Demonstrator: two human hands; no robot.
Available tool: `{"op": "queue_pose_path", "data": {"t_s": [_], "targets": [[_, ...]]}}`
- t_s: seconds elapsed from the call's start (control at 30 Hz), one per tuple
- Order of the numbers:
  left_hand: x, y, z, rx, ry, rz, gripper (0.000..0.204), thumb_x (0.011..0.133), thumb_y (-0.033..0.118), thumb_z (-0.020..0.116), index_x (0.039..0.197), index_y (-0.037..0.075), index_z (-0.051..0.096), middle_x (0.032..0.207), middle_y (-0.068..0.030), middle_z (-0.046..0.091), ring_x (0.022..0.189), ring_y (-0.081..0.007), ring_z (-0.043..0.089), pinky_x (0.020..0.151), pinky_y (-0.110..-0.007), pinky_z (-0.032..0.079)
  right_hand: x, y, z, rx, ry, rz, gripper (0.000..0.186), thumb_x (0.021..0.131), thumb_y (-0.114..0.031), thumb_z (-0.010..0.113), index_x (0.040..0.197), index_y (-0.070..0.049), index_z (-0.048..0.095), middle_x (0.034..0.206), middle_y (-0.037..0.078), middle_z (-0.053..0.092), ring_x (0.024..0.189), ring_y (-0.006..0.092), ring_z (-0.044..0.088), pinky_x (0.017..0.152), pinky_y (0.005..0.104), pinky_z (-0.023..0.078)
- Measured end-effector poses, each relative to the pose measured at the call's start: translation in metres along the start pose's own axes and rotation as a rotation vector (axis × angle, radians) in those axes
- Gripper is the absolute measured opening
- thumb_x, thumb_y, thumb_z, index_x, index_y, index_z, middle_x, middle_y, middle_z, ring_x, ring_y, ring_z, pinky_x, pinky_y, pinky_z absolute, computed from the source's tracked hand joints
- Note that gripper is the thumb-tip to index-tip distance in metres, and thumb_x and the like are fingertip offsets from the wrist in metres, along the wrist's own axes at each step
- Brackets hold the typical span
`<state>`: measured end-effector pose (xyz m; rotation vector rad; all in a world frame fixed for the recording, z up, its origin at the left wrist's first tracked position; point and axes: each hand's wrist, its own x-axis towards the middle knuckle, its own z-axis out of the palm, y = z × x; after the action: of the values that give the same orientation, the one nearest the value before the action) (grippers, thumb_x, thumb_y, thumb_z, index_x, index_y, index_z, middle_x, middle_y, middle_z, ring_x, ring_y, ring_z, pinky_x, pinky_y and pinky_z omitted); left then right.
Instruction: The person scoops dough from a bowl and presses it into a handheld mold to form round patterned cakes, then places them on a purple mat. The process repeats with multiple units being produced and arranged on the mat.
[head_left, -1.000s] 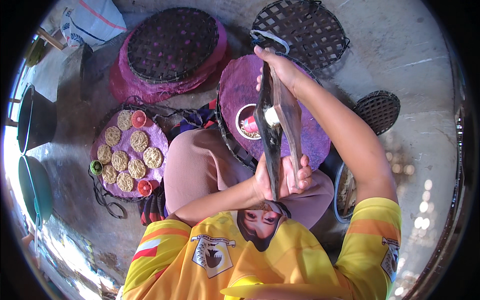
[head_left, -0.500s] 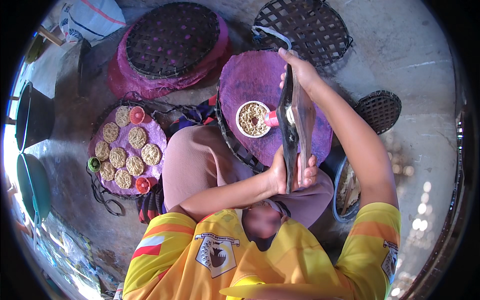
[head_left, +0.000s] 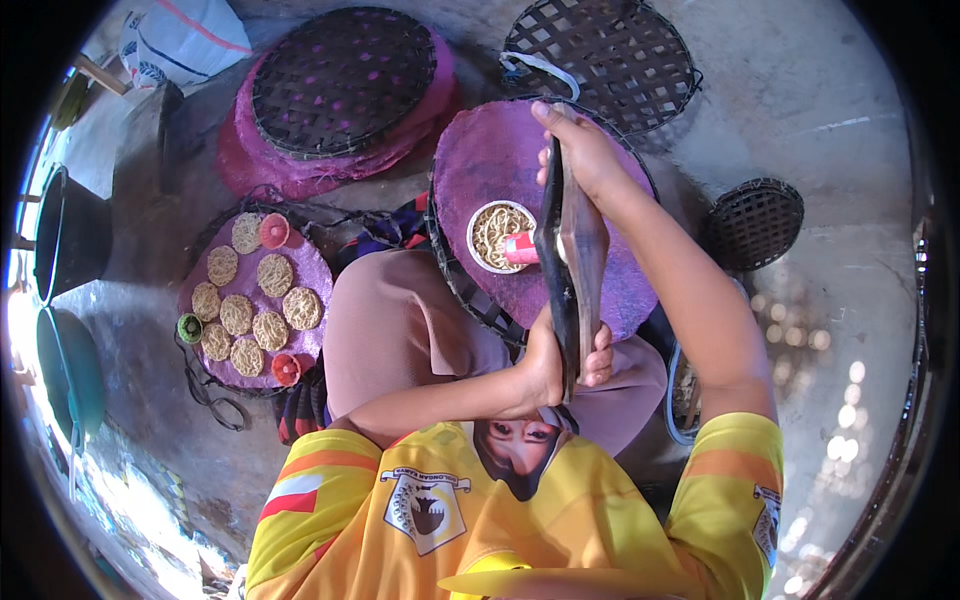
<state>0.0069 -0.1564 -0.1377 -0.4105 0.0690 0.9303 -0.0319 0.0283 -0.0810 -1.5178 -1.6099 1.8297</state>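
A wooden press (head_left: pixel 582 235), made of two long pieces, one black and one brown, is in both of my hands. My right hand (head_left: pixel 585 155) wraps round its far end, my left hand (head_left: pixel 560 360) its near end. From the press's middle a red cylinder (head_left: pixel 520 248) sticks out over a round white mould (head_left: pixel 473 262). Pale noodle strands (head_left: pixel 492 225) lie coiled in the mould, partly hidden by the cylinder. The mould rests on a purple cloth (head_left: pixel 485 150) spread over a woven tray (head_left: pixel 436 230) by my lap.
At left, a smaller purple-lined tray (head_left: pixel 285 345) carries several round noodle cakes (head_left: pixel 236 314) and red and green moulds (head_left: pixel 274 231). Woven trays (head_left: pixel 345 75) lie behind, another (head_left: pixel 620 60) at far right. A small basket (head_left: pixel 755 225) and a tub (head_left: pixel 684 400) stand right; buckets (head_left: pixel 75 235) stand far left.
The press has shifted a little left, and its two pieces have come closer together. Its red cylinder now reaches over the mould. More noodle strands cover the mould's middle.
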Motion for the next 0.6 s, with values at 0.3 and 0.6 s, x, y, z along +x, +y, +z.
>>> {"op": "queue_pose_path", "data": {"t_s": [0.3,0.6], "targets": [[-0.001,0.009,-0.006,0.186,-0.679,0.006,0.046,0.087,0.048,0.037,0.07,0.006,0.046,0.052,-0.004,0.042,0.045,-0.0169,0.041,0.044,-0.026,0.034,-0.033,0.022,-0.024,0.378,-0.348,-0.201,0.072,0.079,-0.07,0.04,0.11,-0.004,0.046,0.079,0.012,0.061,0.064,0.0176,0.061,0.056,0.0274,0.052],[-0.038,0.059,-0.015,0.198,-0.953,0.035,0.037,0.09,0.04,0.042,0.069,0.01,0.048,0.051,-0.001,0.049,0.041,-0.0133,0.044,0.04,-0.024,0.034,-0.039,0.118,-0.002,-0.154,-0.046,-0.612,0.045,0.091,-0.032,0.041,0.129,-0.009,0.042,0.093,0.008,0.067,0.073,0.021,0.065,0.063,0.0322,0.052]]}}
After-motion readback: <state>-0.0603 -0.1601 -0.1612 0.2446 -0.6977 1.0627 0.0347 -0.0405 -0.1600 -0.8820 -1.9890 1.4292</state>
